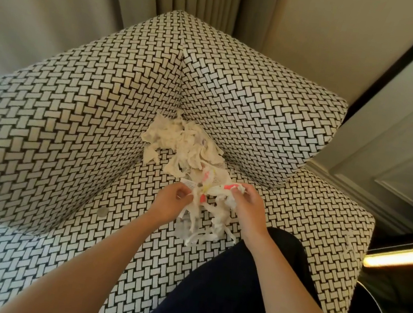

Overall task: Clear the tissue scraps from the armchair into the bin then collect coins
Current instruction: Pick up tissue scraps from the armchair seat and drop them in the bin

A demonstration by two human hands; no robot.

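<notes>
Both of the person's bare hands are down on the seat of the armchair (pixel 74 118), which is covered in a black-and-white basket-weave fabric: the left hand (pixel 170 202) and the right hand (pixel 247 209) are each closed around a bunch of torn tissue scraps (pixel 209 209), some marked pink and yellow. A bigger heap of cream tissue (pixel 184 140) lies just beyond them in the back corner of the seat, against the backrest. A round coin (pixel 102 211) lies on the seat left of the left hand, and the dark rim of a bin (pixel 374 307) shows at the chair's right side.
</notes>
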